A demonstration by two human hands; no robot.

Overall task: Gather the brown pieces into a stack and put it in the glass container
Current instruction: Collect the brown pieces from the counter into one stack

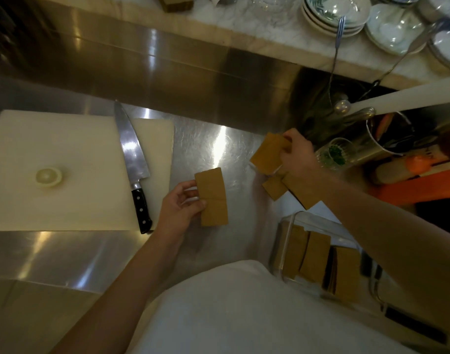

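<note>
My left hand [179,209] grips two flat brown pieces [212,198], held overlapping just above the steel counter. Farther right, my right hand [296,157] pinches another brown piece [267,152] lifted at a tilt. Under that hand lie more brown pieces [276,187] on the counter, partly hidden by my wrist. The glass container [291,221] sits at the lower right beside my body, with several brown pieces [314,254] standing on edge inside it. My right forearm crosses over its far side.
A white cutting board [52,149] lies at left, with a chef's knife [131,159] across its right part and a halved onion [49,177]. A drinking glass [332,153] and a metal utensil pot [379,141] stand right of my right hand. Stacked bowls [333,14] fill the marble shelf behind.
</note>
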